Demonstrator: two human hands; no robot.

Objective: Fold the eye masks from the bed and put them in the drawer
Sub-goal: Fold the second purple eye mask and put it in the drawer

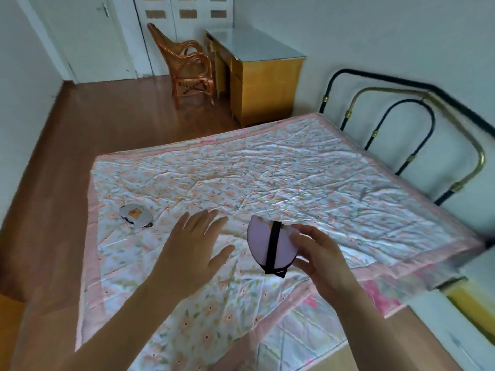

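Note:
My right hand holds a folded lilac eye mask above the bed, its black strap running down the middle. My left hand hovers open, fingers spread, just left of that mask and touches nothing. A second eye mask, grey with an orange patch, lies flat on the floral quilt near the bed's left edge, well left of my left hand. No drawer is clearly in view.
A black and brass metal bed frame stands at the right. A yellow wooden desk and a wicker chair sit beyond the bed by the far wall. Brown wooden floor lies to the left. A yellow surface shows at the right edge.

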